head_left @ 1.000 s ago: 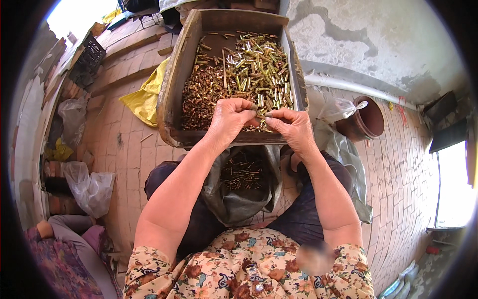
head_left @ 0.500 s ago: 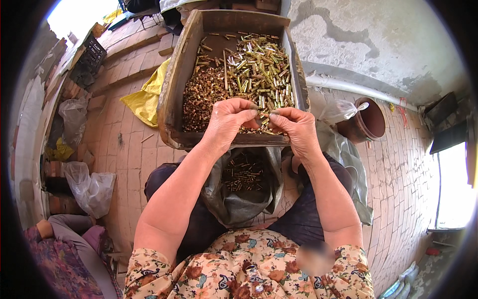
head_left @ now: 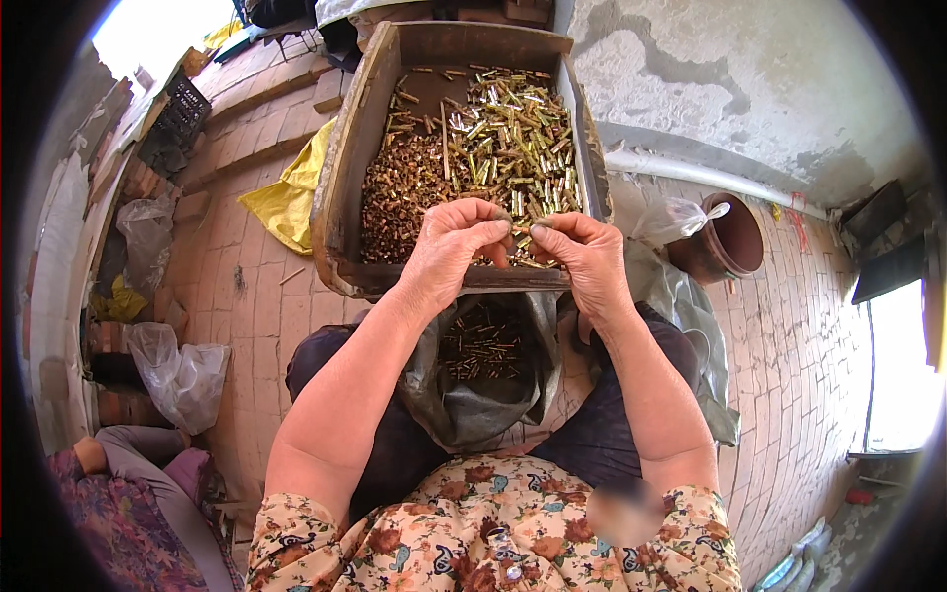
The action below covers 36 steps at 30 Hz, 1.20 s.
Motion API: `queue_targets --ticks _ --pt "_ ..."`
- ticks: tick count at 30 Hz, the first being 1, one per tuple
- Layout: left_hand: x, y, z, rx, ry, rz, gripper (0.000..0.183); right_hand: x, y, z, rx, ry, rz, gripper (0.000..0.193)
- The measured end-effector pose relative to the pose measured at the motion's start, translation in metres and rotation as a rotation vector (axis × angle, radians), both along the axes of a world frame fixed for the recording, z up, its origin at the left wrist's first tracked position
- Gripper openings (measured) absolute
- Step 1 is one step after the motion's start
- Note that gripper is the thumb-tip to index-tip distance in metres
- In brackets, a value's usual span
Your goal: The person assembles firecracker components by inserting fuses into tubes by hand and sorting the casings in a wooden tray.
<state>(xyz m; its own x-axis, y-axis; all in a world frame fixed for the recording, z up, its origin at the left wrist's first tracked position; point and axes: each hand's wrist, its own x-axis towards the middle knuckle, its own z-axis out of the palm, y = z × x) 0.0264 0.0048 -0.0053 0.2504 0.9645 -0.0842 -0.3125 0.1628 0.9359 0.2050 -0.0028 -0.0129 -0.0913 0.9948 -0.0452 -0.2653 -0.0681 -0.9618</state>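
My left hand (head_left: 444,247) and my right hand (head_left: 590,255) meet over the near edge of a worn, deep tray (head_left: 341,148). Both are closed in a pinch, fingertips a small gap apart; whatever they hold is too small and covered to make out. Inside the tray, small copper-coloured pieces (head_left: 400,197) are heaped on the left. Longer brass-coloured tube-like pieces (head_left: 523,128) lie scattered on the right, partly behind my fingers. A thin stick (head_left: 445,143) lies between the two heaps. Below, between my knees, an open grey-green sack (head_left: 462,419) contains many slim metal pieces (head_left: 483,345).
Right of the tray stands a brown bucket (head_left: 725,242) with a tied plastic bag (head_left: 681,219) beside it. A yellow sack (head_left: 296,197) touches the tray's left side. Clear plastic bags (head_left: 182,375) lie farther left, near another seated person's leg (head_left: 163,483). A white pipe (head_left: 710,178) follows the wall.
Both hands remain pinched over the tray's near edge. My right thumb and fingertips have shifted very slightly toward the left hand.
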Motion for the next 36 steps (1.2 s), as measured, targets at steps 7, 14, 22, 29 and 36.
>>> queue_targets --ticks 7,14,22,29,36 --pt "-0.004 0.001 -0.001 -0.064 -0.103 -0.044 0.007 -0.003 -0.002 0.0 0.023 -0.019 0.013 0.012" --pt "-0.001 -0.003 0.0 -0.056 -0.084 0.008 0.005 -0.002 -0.002 -0.001 0.002 -0.041 0.027 0.015" --pt "-0.003 -0.008 0.007 -0.022 0.03 0.005 0.006 -0.002 -0.002 0.001 -0.034 0.004 0.031 0.018" --pt "0.003 -0.013 0.011 0.092 0.301 0.055 0.003 -0.004 -0.004 0.0 0.003 -0.084 0.052 0.018" --pt "0.006 -0.015 0.011 0.096 0.336 0.091 0.003 -0.005 -0.005 -0.001 0.04 -0.139 0.045 0.018"
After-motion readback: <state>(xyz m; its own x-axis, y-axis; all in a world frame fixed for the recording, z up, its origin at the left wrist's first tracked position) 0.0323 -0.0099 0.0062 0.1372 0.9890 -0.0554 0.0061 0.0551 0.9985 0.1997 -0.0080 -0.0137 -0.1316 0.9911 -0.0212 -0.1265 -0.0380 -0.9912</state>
